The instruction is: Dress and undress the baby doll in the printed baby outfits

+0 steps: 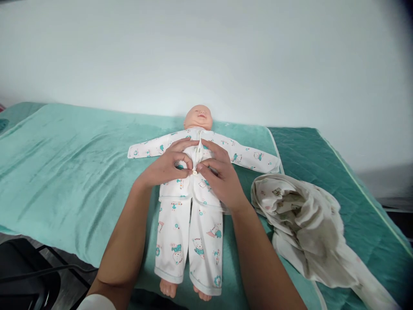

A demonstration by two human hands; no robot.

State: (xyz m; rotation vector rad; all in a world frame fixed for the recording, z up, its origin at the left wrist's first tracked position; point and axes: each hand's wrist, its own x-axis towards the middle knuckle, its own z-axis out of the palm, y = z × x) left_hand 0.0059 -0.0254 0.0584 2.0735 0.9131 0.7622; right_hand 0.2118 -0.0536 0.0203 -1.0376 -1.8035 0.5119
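Observation:
A baby doll (198, 118) lies on its back, its head toward the wall and its feet toward me. It wears a white printed jacket (174, 189) and matching trousers (205, 245), both sleeves spread out sideways. At the middle of the chest, my left hand (171, 161) pinches the left edge of the jacket front. Opposite it, my right hand (221, 172) pinches the other edge, thumb and forefinger beside a small pale button (195, 172). The fingertips nearly meet there. Whether the button is through its hole, I cannot tell.
A light green blanket (64, 172) covers the bed, over a darker quilted cover (300, 150) on the right. Crumpled pale printed cloth (303, 224) lies right of the doll. A black chair-like object (29, 271) and a cable stand at lower left. A white wall (206, 56) rises behind.

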